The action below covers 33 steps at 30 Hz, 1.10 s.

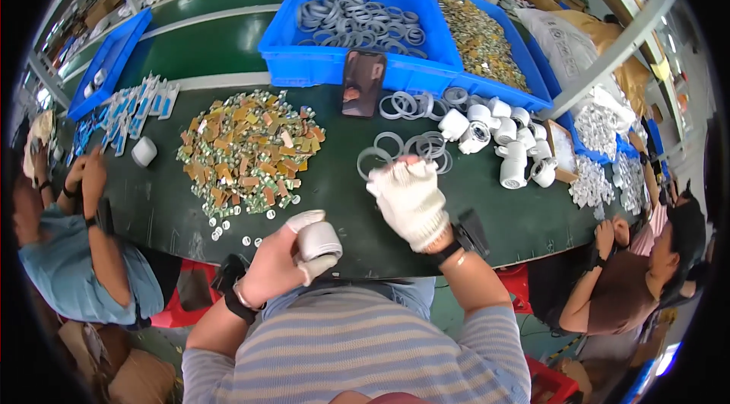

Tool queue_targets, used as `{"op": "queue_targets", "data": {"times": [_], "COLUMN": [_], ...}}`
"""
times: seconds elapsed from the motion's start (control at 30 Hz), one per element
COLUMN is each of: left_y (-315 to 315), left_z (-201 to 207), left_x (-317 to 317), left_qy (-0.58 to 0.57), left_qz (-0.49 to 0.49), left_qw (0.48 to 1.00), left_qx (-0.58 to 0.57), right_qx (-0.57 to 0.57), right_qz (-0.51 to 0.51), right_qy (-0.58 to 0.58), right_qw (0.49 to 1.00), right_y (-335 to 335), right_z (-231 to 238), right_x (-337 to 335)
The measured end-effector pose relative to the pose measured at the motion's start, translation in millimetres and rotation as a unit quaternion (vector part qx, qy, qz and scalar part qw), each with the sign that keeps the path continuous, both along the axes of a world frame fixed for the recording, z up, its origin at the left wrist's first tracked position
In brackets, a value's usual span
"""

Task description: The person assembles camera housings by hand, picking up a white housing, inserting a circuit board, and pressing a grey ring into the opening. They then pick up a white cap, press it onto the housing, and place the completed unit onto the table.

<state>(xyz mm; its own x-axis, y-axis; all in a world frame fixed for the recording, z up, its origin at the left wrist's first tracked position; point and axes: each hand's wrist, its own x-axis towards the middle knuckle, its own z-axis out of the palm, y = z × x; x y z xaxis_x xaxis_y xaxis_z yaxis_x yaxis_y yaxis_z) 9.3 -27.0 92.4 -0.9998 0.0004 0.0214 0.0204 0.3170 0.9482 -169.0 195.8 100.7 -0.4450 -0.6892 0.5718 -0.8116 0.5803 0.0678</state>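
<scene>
My left hand (pixel 283 258), with white coverings on some fingers, grips a white round plastic housing (pixel 319 241) above the table's near edge. Over the loose grey rings in the middle reaches my right hand (pixel 411 202), in a white knit glove. Its fingers point away and bend down, so their grip is hidden. One grey ring (pixel 372 164) lies partly beside and under its fingertips; more rings (pixel 432 147) overlap just beyond. A large heap of small green and tan circuit boards (pixel 247 149) spreads to the left of centre.
A blue bin of grey rings (pixel 285 69) stands at the back, with a dark phone (pixel 363 83) against its front. Beside it, a blue tray (pixel 490 92) holds small boards. White housings (pixel 513 164) cluster at right. Co-workers (pixel 91 259) sit on both sides.
</scene>
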Motion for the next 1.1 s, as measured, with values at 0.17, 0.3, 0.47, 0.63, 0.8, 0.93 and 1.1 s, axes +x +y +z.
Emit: {"op": "queue_targets", "data": {"times": [0.17, 0.3, 0.47, 0.63, 0.8, 0.93, 1.1], "left_y": [8, -13, -1, 15, 20, 23, 26], "left_z": [31, 26, -3, -13, -7, -13, -17], "left_x": [-22, -33, -29, -28, -21, -19, -18], "left_qy": [0.124, 0.080, -0.108, -0.092, -0.125, -0.111, -0.097], "left_qz": [-0.074, -0.177, -0.079, -0.108, -0.082, -0.065, -0.072], "left_qw": [0.926, 0.947, 0.924, 0.800, 0.863, 0.876, 0.891], "left_qx": [-0.348, -0.257, 0.359, 0.582, 0.483, 0.465, 0.437], "right_qx": [-0.005, -0.020, -0.211, -0.289, -0.259, -0.261, -0.256], "right_qz": [0.114, 0.153, 0.221, 0.154, 0.168, 0.170, 0.176], "right_qy": [-0.093, -0.254, -0.418, -0.645, -0.583, -0.582, -0.565], "right_qw": [0.989, 0.955, 0.856, 0.690, 0.752, 0.752, 0.764], "right_y": [15, 26, 43, 25, 24, 24, 25], "right_z": [21, 53, 29, 41, 31, 37, 37], "right_x": [59, 55, 45, 67, 64, 66, 67]}}
